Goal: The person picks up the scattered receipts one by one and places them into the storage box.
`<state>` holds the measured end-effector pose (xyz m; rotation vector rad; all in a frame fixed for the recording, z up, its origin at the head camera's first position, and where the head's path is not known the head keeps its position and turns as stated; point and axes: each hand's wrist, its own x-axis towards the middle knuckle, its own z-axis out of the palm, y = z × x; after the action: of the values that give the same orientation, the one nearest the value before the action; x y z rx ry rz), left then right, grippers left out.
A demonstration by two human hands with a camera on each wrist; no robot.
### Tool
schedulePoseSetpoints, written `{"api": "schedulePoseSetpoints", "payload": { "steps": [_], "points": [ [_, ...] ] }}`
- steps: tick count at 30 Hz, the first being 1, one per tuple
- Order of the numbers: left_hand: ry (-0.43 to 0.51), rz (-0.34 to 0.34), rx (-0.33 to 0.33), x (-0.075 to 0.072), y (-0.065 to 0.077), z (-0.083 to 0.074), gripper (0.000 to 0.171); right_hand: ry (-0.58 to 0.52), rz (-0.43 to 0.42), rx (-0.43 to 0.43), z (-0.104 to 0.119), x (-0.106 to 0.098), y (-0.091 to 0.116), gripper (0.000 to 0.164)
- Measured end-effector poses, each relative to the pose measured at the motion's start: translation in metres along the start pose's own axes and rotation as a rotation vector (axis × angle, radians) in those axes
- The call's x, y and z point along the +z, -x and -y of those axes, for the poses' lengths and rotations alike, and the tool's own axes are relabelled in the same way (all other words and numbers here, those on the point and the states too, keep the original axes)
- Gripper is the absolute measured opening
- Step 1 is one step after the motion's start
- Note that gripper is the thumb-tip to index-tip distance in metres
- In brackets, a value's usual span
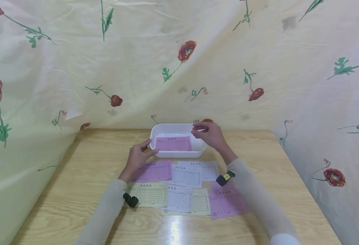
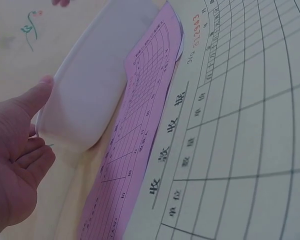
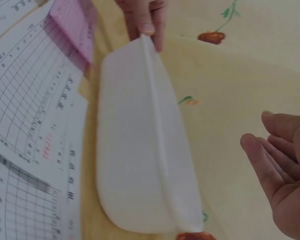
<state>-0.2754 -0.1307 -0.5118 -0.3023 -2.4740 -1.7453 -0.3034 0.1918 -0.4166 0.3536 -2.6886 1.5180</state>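
Pinching the white plastic tray with partly hidden left fingers and holding loosely parted right fingers near its opposite end, with a barely legible pink receipt inside, between both.

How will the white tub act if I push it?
The white tub would probably slide rather than roll, since it's boxy. It's likely light, because its walls look thin, like plastic. It probably won't tip easily, being wider than it is tall.

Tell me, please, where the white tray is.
In the head view, the white tray sits centrally beyond the spread slips, the left hand gripping its left rim.
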Motion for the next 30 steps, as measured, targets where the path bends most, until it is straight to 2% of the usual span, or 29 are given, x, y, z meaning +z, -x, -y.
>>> {"api": "schedulePoseSetpoints", "payload": {
  "steps": [6,11,19,25,30],
  "points": [
    [-0.007,0.006,-0.005,0.0,0.0,0.001,0.074,0.047,-0.038,-0.042,0.01,-0.031,0.025,0.038],
    [-0.009,0.008,-0.021,0.0,0.001,0.0,0.075,0.061,-0.084,-0.067,0.007,-0.053,0.05,0.043],
    [-0.01,0.011,-0.041,-0.001,0.002,-0.001,0.079,0.155,-0.133,-0.024,-0.009,-0.083,0.099,0.047],
    [-0.005,0.011,-0.052,-0.002,0.002,-0.001,0.076,0.219,-0.17,0.031,-0.02,-0.097,0.134,0.049],
    [-0.013,0.015,-0.048,-0.001,0.002,-0.001,0.074,0.238,-0.191,0.058,-0.041,-0.105,0.158,0.046]
  ]
}}
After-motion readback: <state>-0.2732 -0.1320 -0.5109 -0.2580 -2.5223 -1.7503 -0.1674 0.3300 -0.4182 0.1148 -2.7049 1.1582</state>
